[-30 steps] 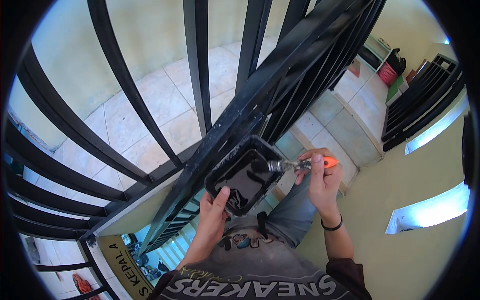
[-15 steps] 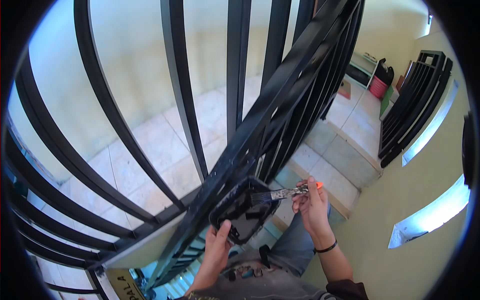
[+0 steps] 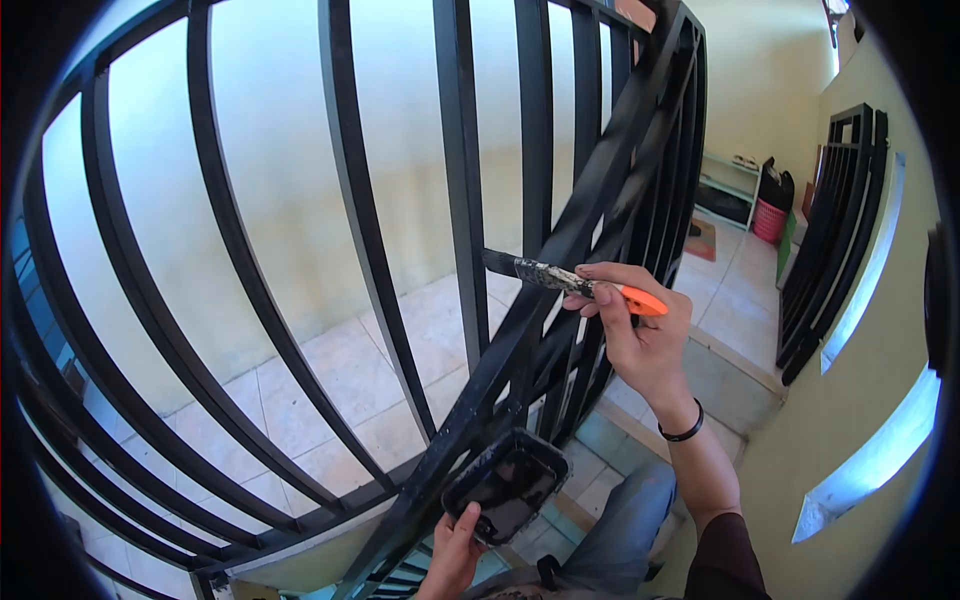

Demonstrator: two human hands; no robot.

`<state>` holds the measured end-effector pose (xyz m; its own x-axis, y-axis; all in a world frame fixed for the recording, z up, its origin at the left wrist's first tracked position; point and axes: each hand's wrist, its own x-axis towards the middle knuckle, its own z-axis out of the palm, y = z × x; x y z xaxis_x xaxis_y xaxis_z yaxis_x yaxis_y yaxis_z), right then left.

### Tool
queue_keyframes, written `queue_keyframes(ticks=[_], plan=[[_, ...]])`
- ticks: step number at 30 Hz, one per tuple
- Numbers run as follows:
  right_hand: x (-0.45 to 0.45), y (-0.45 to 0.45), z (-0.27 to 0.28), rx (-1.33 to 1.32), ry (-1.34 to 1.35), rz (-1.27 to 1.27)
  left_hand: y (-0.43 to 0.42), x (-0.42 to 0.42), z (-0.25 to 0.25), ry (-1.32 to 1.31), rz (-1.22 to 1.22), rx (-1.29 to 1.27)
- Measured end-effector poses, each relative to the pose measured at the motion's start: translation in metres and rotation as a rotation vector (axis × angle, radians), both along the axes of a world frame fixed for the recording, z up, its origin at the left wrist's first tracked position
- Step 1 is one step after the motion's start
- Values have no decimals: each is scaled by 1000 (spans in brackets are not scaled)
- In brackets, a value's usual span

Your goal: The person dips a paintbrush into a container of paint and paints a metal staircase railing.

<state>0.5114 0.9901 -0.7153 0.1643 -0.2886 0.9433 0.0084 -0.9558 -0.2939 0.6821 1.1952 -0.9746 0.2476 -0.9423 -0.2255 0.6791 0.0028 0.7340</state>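
Note:
A paintbrush (image 3: pixel 555 278) with an orange handle and a paint-smeared ferrule is gripped in my right hand (image 3: pixel 640 325). Its dark bristles reach left to a vertical black bar (image 3: pixel 462 200) of the metal railing, appearing to touch its edge. Lower down, my left hand (image 3: pixel 455 550) holds a black tray (image 3: pixel 508 485) by its near edge, thumb over the rim. Dark, glossy paint lies inside the tray. The tray sits close beside the sloping lower part of the railing.
Tiled steps (image 3: pixel 625 440) climb toward a landing with a small shelf (image 3: pixel 730 190) and a pink basket (image 3: pixel 768 220). Another black metal grille (image 3: pixel 835 240) leans along the right wall, which has slot-like openings. A cream wall (image 3: pixel 270 200) stands behind the railing bars.
My right hand has raised the paintbrush from the tray up and left to a railing bar. The tray in my left hand sits lower and slightly right in view, which has shifted.

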Motion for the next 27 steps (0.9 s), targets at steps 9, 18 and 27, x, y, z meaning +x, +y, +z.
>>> queue_keyframes(ticks=[9, 18, 27], plan=[[31, -27, 133, -249, -142, 34, -11, -18, -14, -156, 5, 226], [45, -50, 197, -674, -277, -124, -31, -31, -18, -7, 36, 230], [4, -26, 29, -747, 245, -149, -28, -33, -3, 11, -61, 218]])
